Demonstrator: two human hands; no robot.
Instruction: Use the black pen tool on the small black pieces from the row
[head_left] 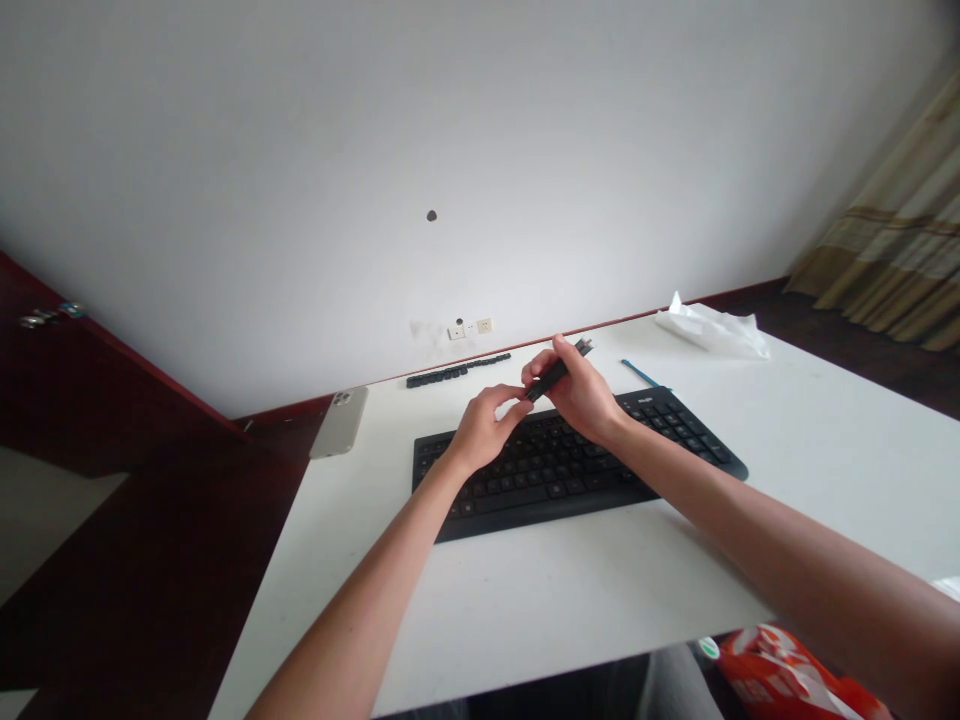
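A slim black tool (553, 374) with a pale, blurred tip is held over the keyboard; its exact kind cannot be made out. My right hand (583, 400) is closed around its upper part, thumb along the top. With thumb and fingertips, my left hand (487, 428) pinches the lower end, so both hands nearly meet. Beneath them lies a black keyboard (525, 515), partly hidden by my hands and forearms. Behind it, small black pieces that look like keycaps (437, 376) stand in a row on the white table (555, 590).
A phone (340, 422) lies face down near the left table edge. Behind the keyboard's right side is a thin blue stick (639, 373). Crumpled white plastic (712, 328) sits at the back right. A red bag (787, 675) is below the front edge. Wall sockets (470, 328) are behind.
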